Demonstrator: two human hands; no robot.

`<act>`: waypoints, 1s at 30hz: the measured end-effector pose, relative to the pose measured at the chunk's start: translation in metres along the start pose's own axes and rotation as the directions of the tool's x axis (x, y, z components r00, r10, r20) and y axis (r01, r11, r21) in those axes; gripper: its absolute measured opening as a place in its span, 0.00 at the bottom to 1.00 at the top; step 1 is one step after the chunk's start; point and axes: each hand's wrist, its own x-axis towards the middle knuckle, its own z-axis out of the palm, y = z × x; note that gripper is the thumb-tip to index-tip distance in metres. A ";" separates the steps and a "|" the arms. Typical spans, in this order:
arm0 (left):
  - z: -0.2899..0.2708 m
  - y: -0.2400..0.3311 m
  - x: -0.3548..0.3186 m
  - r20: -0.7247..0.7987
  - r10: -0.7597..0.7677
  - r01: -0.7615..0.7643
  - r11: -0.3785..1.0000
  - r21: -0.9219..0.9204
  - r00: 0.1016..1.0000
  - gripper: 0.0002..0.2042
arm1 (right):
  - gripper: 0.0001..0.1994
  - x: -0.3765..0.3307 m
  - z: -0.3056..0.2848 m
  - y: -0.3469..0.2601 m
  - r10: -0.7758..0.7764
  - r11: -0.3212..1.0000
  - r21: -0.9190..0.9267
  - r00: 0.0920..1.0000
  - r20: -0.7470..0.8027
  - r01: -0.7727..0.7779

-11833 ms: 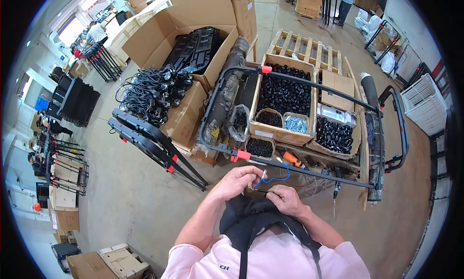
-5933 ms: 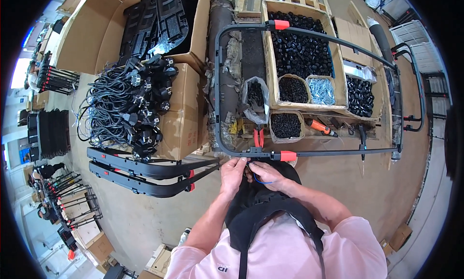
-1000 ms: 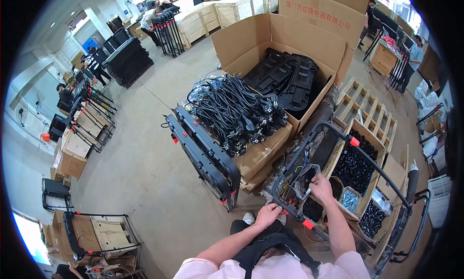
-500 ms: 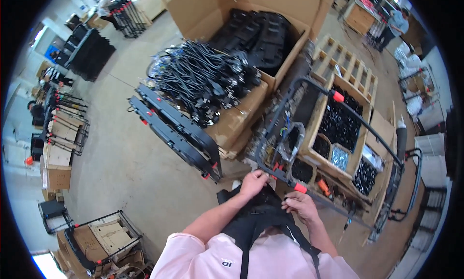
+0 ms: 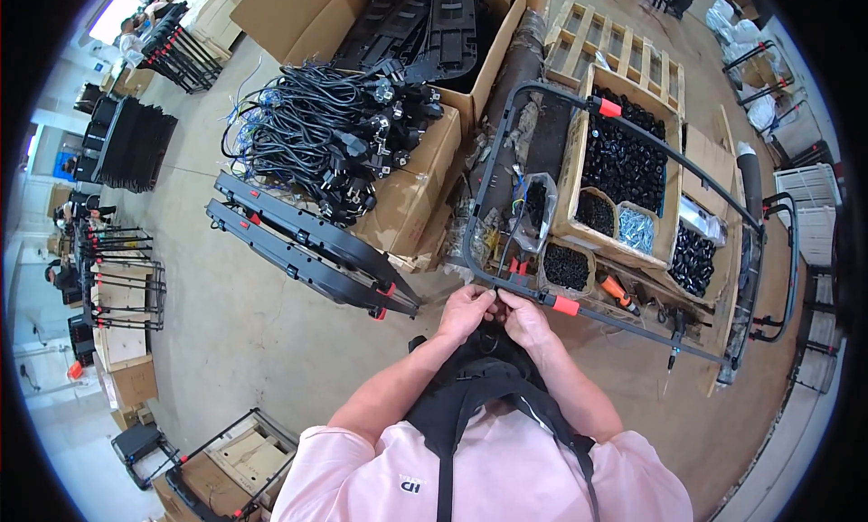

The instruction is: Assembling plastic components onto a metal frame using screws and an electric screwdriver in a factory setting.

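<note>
Close together at the near-left corner of a black tubular frame (image 5: 477, 192) are my left hand (image 5: 466, 311) and my right hand (image 5: 524, 321). Both have their fingers pinched, and whatever is between them is too small and covered to name. The frame rests slanted over the workbench, with a red sleeve (image 5: 565, 306) on its near bar just right of my right hand and another red sleeve (image 5: 610, 107) on its far side. My fingertips meet at the bar; I cannot tell exactly what they touch.
A wooden tray (image 5: 562, 197) holds black parts and silver screws (image 5: 636, 229). An orange-handled tool (image 5: 618, 291) and a power driver (image 5: 675, 332) lie near the bench edge. Ahead, black power cables (image 5: 307, 133) are heaped on a carton; long black panels (image 5: 303, 242) stand left of it.
My right hand has moved left and up to meet my left hand at the frame's corner. The view has shifted, so the bench and cartons sit somewhat differently.
</note>
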 end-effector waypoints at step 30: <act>-0.025 -0.033 -0.023 0.049 0.425 -0.421 0.865 0.274 0.904 0.15 | 0.12 -0.049 0.110 -0.060 -0.174 -0.508 -0.625 0.640 0.748 0.593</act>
